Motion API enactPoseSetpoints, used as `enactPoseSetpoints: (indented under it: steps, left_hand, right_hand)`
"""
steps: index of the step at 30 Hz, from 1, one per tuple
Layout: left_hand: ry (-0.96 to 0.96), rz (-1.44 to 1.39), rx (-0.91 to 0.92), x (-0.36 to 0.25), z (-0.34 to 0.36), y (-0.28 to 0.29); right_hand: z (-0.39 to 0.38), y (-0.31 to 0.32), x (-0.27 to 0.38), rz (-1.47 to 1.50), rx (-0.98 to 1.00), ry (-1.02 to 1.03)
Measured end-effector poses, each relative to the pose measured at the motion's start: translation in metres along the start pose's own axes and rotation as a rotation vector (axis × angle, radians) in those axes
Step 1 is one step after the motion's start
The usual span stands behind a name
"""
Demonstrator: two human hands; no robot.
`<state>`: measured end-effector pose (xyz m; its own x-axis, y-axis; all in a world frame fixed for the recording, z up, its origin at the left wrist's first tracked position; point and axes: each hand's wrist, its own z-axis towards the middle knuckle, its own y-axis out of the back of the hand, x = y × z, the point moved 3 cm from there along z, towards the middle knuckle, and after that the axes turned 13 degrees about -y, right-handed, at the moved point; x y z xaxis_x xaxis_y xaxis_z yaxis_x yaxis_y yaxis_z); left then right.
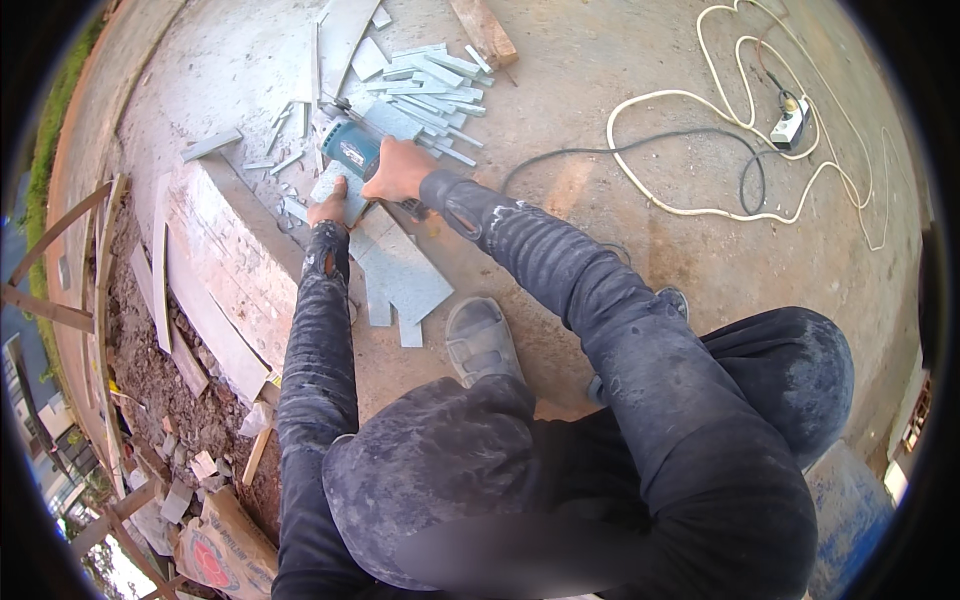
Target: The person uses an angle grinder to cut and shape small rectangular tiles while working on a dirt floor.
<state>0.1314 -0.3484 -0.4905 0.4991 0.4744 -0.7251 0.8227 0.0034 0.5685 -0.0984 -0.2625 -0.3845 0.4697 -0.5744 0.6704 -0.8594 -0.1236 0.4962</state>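
My right hand [402,168] is wrapped around a teal angle grinder [350,146], whose front end points away and to the left. Just below the tool, my left hand [328,206] grips a small pale grey tile piece [352,200] by its near side. The grinder's head lies close to the tile's far edge; whether the disc touches it cannot be made out. Larger cut tiles [405,272] lie on the ground nearer to me. Beyond the grinder is a heap of narrow tile strips [440,85].
A concrete ledge [235,250] runs along the left, beside rubble, planks and a paper sack [228,545]. On the right, a white cable [640,100] loops around a power strip [790,125], with a dark cord [590,150] running from it. A wooden block [485,35] lies at the far side.
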Motion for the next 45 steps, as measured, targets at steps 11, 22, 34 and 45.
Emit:
enactPoseSetpoints:
  steps: [11, 22, 34, 45]
  left_hand:
    - [-0.021, -0.083, -0.012, -0.003, -0.007, -0.005]
    - [0.000, -0.100, -0.011, -0.011, -0.020, -0.008]
    - [-0.018, -0.072, 0.010, -0.001, -0.005, -0.005]
    - [-0.007, -0.094, 0.009, -0.011, -0.020, -0.006]
  right_hand:
    - [0.001, -0.001, -0.002, -0.013, -0.016, 0.007]
    - [0.000, -0.001, -0.007, -0.016, -0.015, -0.007]
    - [-0.010, 0.002, -0.009, -0.030, -0.010, -0.013]
    - [-0.019, 0.004, -0.017, -0.015, 0.005, -0.027]
